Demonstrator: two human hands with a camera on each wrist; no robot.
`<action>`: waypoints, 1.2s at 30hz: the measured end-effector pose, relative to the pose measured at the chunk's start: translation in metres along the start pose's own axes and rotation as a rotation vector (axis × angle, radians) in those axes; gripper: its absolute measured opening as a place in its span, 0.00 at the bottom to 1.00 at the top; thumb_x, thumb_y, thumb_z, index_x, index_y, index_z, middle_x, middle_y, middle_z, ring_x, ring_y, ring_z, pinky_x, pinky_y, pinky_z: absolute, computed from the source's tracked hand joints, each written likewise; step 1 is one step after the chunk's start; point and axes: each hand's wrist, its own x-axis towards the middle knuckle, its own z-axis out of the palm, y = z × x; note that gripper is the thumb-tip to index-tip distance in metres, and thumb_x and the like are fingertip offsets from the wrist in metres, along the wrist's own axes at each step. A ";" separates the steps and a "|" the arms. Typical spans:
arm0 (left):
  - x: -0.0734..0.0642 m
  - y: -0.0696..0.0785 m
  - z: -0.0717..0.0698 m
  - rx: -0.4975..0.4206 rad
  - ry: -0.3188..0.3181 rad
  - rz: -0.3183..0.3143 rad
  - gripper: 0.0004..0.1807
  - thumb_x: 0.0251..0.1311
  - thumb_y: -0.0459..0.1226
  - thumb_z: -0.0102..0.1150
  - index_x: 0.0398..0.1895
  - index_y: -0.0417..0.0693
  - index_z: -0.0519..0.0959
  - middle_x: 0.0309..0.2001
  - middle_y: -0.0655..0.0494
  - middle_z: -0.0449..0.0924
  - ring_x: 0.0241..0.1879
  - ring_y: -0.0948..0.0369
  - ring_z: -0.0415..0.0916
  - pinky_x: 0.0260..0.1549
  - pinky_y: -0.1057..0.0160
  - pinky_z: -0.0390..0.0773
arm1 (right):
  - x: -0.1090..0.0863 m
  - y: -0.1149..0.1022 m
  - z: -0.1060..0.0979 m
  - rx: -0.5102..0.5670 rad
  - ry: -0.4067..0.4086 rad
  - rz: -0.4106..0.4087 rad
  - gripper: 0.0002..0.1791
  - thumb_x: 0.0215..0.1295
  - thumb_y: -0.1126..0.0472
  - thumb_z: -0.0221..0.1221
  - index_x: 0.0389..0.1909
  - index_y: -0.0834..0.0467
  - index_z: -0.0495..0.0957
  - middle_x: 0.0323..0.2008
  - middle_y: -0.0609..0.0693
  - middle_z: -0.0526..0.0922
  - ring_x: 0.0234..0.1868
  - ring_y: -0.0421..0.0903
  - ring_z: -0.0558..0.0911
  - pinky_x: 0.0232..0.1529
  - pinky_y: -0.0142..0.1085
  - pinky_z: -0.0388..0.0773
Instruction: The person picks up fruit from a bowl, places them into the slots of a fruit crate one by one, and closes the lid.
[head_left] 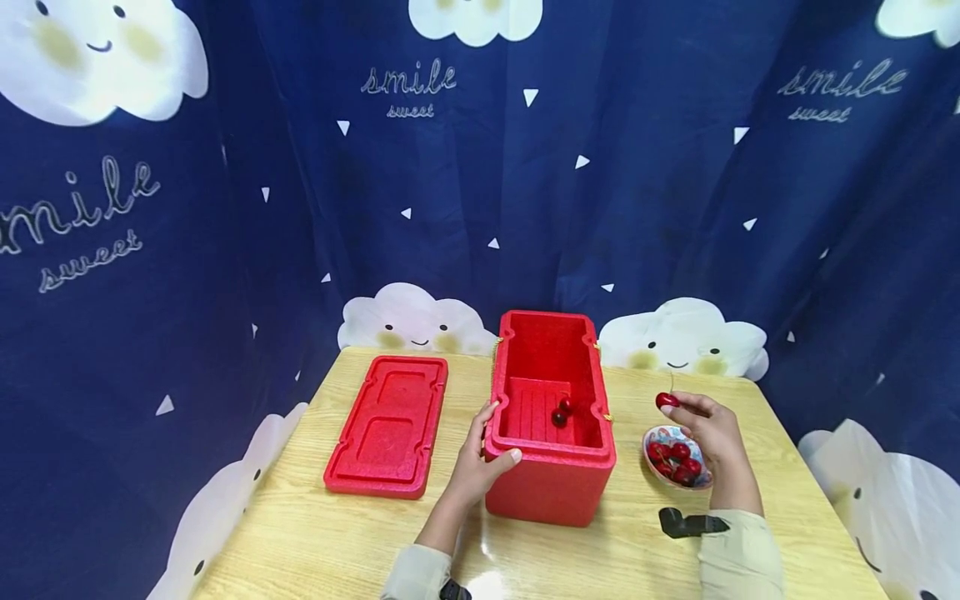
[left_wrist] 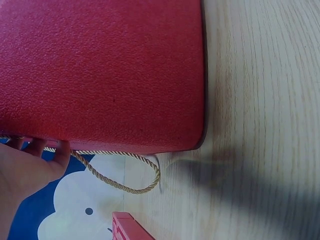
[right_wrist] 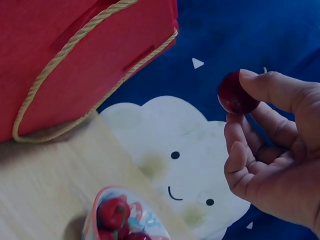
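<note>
A red foam box [head_left: 547, 492] stands uncovered on the table, with a couple of dark cherries [head_left: 559, 417] on its floor. My left hand [head_left: 477, 467] holds the box's near left corner, thumb across the front and fingers along the side; the left wrist view shows its fingers [left_wrist: 62, 155] against the wall beside a gold cord. Between thumb and fingers, my right hand [right_wrist: 280, 135] pinches a single dark-red cherry [right_wrist: 234, 95] by its body, its stem upward. That hand is raised just above a small patterned bowl [head_left: 654, 462] with several cherries [head_left: 678, 452].
The red lid [head_left: 382, 450] lies flat on the wooden table [head_left: 300, 517], left of the box. Gold cord loops [right_wrist: 37, 95] hang at the box's sides. A dark blue curtain [head_left: 450, 200] with white clouds surrounds the table's back and sides.
</note>
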 end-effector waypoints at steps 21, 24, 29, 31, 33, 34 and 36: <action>0.002 0.001 0.001 -0.002 0.002 0.013 0.41 0.52 0.34 0.63 0.69 0.48 0.56 0.72 0.52 0.45 0.60 0.51 0.63 0.49 0.62 0.71 | 0.018 -0.035 0.020 -0.020 -0.295 -0.154 0.21 0.55 0.62 0.65 0.48 0.69 0.75 0.36 0.45 0.83 0.39 0.41 0.80 0.40 0.31 0.76; 0.001 0.001 0.000 0.005 0.005 0.003 0.41 0.52 0.35 0.63 0.70 0.49 0.56 0.72 0.52 0.45 0.60 0.52 0.62 0.49 0.61 0.71 | 0.018 -0.036 0.025 -0.016 -0.307 -0.166 0.21 0.55 0.63 0.66 0.48 0.69 0.75 0.36 0.46 0.83 0.38 0.42 0.80 0.40 0.32 0.76; -0.001 0.000 0.000 0.012 0.007 -0.004 0.41 0.52 0.36 0.63 0.70 0.49 0.56 0.72 0.50 0.45 0.60 0.52 0.61 0.49 0.61 0.72 | 0.020 -0.042 0.032 -0.008 -0.335 -0.183 0.20 0.54 0.64 0.66 0.47 0.68 0.75 0.37 0.47 0.83 0.38 0.43 0.80 0.41 0.32 0.76; -0.001 0.000 0.000 0.013 0.009 -0.003 0.41 0.52 0.35 0.63 0.70 0.48 0.56 0.72 0.50 0.45 0.59 0.52 0.62 0.48 0.60 0.72 | 0.022 -0.045 0.036 -0.008 -0.351 -0.187 0.20 0.54 0.64 0.66 0.47 0.67 0.76 0.36 0.47 0.83 0.38 0.43 0.80 0.40 0.33 0.75; -0.002 0.000 0.000 0.014 0.012 -0.002 0.41 0.51 0.35 0.63 0.69 0.48 0.57 0.72 0.49 0.45 0.58 0.51 0.63 0.47 0.61 0.72 | 0.024 -0.048 0.039 -0.004 -0.371 -0.192 0.20 0.54 0.65 0.66 0.47 0.67 0.76 0.37 0.48 0.83 0.38 0.43 0.80 0.40 0.34 0.75; -0.002 0.000 0.000 0.014 0.013 -0.001 0.41 0.51 0.35 0.63 0.69 0.48 0.57 0.72 0.49 0.44 0.57 0.51 0.63 0.47 0.61 0.72 | 0.025 -0.049 0.040 0.001 -0.377 -0.190 0.19 0.53 0.65 0.66 0.46 0.67 0.76 0.37 0.48 0.83 0.38 0.44 0.80 0.40 0.35 0.75; -0.001 0.000 0.000 0.010 0.012 0.000 0.41 0.51 0.35 0.63 0.69 0.48 0.57 0.72 0.49 0.45 0.56 0.51 0.64 0.46 0.61 0.73 | 0.027 -0.053 0.042 -0.001 -0.395 -0.200 0.19 0.54 0.65 0.65 0.47 0.67 0.76 0.37 0.48 0.83 0.38 0.44 0.80 0.39 0.35 0.75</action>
